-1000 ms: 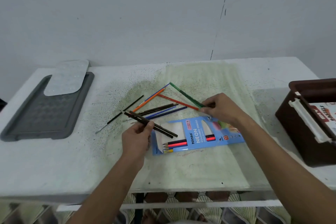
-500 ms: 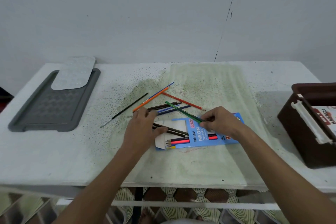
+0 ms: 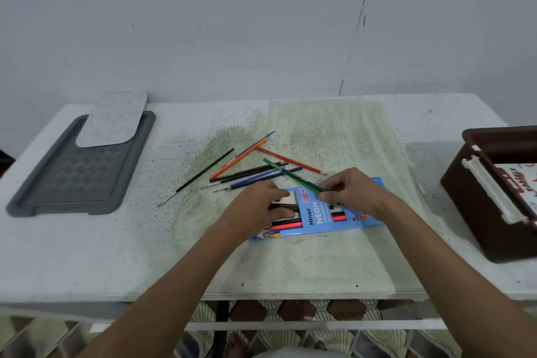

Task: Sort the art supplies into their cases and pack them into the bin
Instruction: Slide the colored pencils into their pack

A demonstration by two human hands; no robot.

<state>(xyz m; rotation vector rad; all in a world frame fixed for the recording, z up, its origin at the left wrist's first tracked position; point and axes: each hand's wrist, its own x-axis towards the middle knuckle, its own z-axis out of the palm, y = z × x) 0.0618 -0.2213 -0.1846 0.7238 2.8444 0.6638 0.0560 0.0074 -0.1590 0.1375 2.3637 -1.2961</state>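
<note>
1. At the middle of the table [image 3: 87, 256], your left hand [image 3: 255, 209] lies over the open end of the blue pencil case [image 3: 316, 213], its fingers curled on two dark pencils [image 3: 286, 206] being fed into the case. Your right hand [image 3: 353, 193] pinches the green pencil [image 3: 290, 176] near its lower end, just above the case.
2. Handling, by judgement: the pencils are light, stiff and smooth, and inclined to roll; the points may snap if jammed. Take each by the shaft near its middle and slide it in lengthwise. The case looks like thin card, so press it flat near the mouth and do not squeeze.
3. Beyond the case lie the loose supplies: the orange pencil [image 3: 238, 158], the red pencil [image 3: 290, 160], a blue pencil [image 3: 266, 178] and a thin paintbrush [image 3: 197, 177]. The brown bin [image 3: 476, 200] stands at the right edge, well apart.
4. Against the frame of one second ago: your left hand held the dark pencils clear of the case and has now brought them down onto it; your right hand has drawn the green pencil away from the pile toward the case.
</note>
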